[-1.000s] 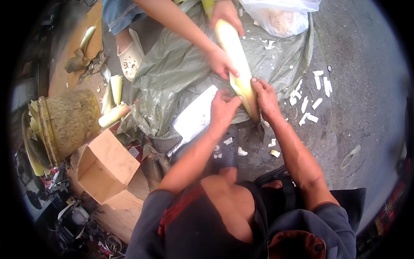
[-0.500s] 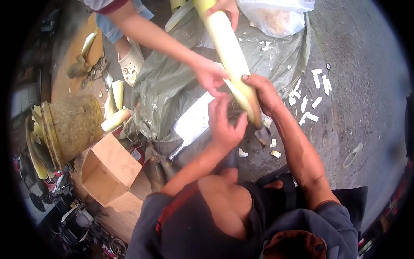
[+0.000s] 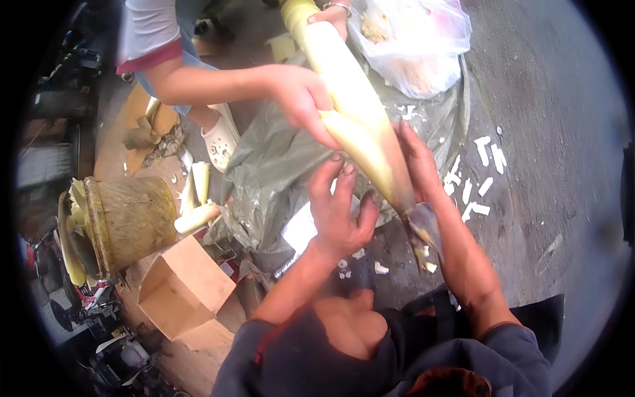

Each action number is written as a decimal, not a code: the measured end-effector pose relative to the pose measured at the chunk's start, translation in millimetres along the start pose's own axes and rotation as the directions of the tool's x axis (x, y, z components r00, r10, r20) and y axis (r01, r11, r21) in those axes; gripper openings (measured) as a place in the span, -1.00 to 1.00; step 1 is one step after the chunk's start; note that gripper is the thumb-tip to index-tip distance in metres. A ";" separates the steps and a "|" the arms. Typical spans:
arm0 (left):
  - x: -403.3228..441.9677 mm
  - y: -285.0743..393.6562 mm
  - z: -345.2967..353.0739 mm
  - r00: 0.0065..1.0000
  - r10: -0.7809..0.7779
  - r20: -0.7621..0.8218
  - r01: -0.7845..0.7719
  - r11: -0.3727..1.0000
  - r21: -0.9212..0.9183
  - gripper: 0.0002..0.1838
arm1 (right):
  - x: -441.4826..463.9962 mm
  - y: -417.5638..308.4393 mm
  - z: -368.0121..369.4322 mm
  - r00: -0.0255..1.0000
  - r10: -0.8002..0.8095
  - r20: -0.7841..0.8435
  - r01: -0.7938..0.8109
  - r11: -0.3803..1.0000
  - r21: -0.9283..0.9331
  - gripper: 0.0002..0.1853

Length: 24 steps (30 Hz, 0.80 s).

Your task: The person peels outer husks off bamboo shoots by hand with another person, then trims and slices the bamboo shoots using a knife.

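Between the two people, above a grey-green sheet (image 3: 254,182), a thick pale stalk (image 3: 360,99) slants from the top of the view toward the camera wearer. Its narrow, browned end carries a dark, withered tip (image 3: 423,228), which shows more fully than half a second ago. The wearer's left hand (image 3: 340,215) is empty just beside the stalk, fingers spread wide; a second ago its thumb was at the stalk's side. The right hand (image 3: 420,162) lies along the opposite edge, as before, but how tightly it closes cannot be told.

The co-worker's nearer hand (image 3: 304,99) is now bunched at the stalk's side, by the edge of an outer layer; a second ago its fingers lay extended there. The co-worker's farther hand (image 3: 331,20) holds the stalk higher up.

Below the left hand lies a cleaver (image 3: 301,228), its blade more hidden by that hand than earlier. White pieces (image 3: 486,159) lie scattered on the ground to the right, and a plastic bag (image 3: 430,63) sits near the co-worker's farther hand. Well apart, on the left, are a stained yellow bucket (image 3: 135,221) and a cardboard box (image 3: 188,284).
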<state>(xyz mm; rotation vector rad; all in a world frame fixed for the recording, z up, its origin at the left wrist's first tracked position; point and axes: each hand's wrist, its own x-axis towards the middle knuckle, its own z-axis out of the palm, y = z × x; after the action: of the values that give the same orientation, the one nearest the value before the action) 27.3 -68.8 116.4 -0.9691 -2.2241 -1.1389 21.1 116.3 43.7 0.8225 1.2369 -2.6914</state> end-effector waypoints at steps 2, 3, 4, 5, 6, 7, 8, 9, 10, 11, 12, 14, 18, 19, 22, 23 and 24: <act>8.3 -0.9 -6.8 0.999 -0.025 -0.047 0.026 0.999 0.018 -0.24 | 0.1 1.8 -5.7 0.998 -0.055 -0.032 0.051 0.991 -0.122 -0.40; 14.1 -0.1 -9.7 0.997 -0.027 -0.072 0.029 0.999 0.023 -0.27 | -3.7 -1.1 -7.0 0.994 -0.096 -0.048 0.086 0.980 -0.178 -0.42; 12.1 -1.8 -11.3 0.991 -0.094 -0.092 0.094 0.996 -0.007 -0.22 | -9.3 -6.3 -6.5 0.977 -0.212 0.007 0.205 0.938 -0.279 -0.44; 18.0 -0.5 -14.6 0.991 -0.093 -0.102 0.092 0.996 -0.011 -0.21 | -14.2 -11.4 -0.4 0.943 -0.325 0.078 0.330 0.871 -0.365 -0.46; 27.8 -0.2 -20.3 0.989 -0.082 -0.119 0.082 0.997 -0.006 -0.19 | -19.5 -23.0 16.4 0.960 -0.280 -0.028 0.254 0.904 -0.345 -0.44; 37.9 -0.7 -29.3 0.987 -0.064 -0.146 0.065 0.998 0.003 -0.17 | -22.5 -35.6 33.3 0.964 -0.235 -0.122 0.186 0.930 -0.316 -0.41; 57.3 1.2 -40.7 0.997 0.018 -0.070 -0.016 0.999 0.031 0.09 | -8.2 -45.9 42.4 0.944 -0.319 -0.085 0.274 0.901 -0.335 -0.44; 80.0 4.7 -49.7 0.991 0.078 -0.105 -0.072 0.996 0.059 0.09 | -7.5 -45.9 45.9 0.933 -0.350 -0.079 0.301 0.884 -0.357 -0.47; 97.1 11.2 -58.7 0.985 0.118 -0.127 -0.108 0.991 0.083 0.09 | -6.3 -51.6 55.6 0.914 -0.405 -0.029 0.360 0.842 -0.402 -0.48; 123.5 11.4 -62.3 0.969 0.188 -0.162 -0.173 0.979 0.103 0.10 | 5.6 -69.1 68.2 0.873 -0.487 0.026 0.448 0.779 -0.438 -0.48; 149.2 12.9 -64.8 0.921 0.279 -0.273 -0.257 0.960 0.113 -0.01 | 16.6 -92.4 81.5 0.817 -0.570 0.083 0.538 0.703 -0.465 -0.49; 187.7 33.3 -82.6 0.904 0.266 -0.336 -0.229 0.962 0.145 0.00 | 20.6 -137.4 111.1 0.613 -0.766 0.196 0.716 0.433 -0.547 -0.48; 241.5 64.9 -102.5 0.861 0.203 -0.467 -0.177 0.979 0.100 -0.08 | 2.2 -221.3 151.3 0.422 -0.838 0.346 0.790 0.153 -0.594 -0.47; 245.7 69.8 -105.1 0.847 0.188 -0.497 -0.161 0.982 0.096 -0.10 | -1.1 -234.4 154.5 0.431 -0.822 0.371 0.787 0.142 -0.600 -0.47; 249.6 71.8 -104.8 0.870 0.057 -0.489 -0.082 0.996 -0.030 -0.21 | -6.4 -248.3 144.3 0.551 -0.750 0.366 0.758 0.268 -0.594 -0.49; 250.3 69.4 -102.5 0.878 0.035 -0.477 -0.068 0.996 -0.052 -0.24 | -6.1 -249.4 140.4 0.605 -0.713 0.355 0.739 0.337 -0.583 -0.49; 251.0 66.3 -99.9 0.886 0.013 -0.463 -0.053 0.996 -0.072 -0.26 | -5.8 -247.6 133.3 0.643 -0.693 0.327 0.713 0.386 -0.586 -0.49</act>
<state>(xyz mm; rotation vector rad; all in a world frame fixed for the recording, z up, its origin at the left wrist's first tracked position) -77.2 -29.2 371.2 -0.6717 -1.7809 -1.2984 -100.6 186.2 287.5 0.1057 2.8426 -2.2479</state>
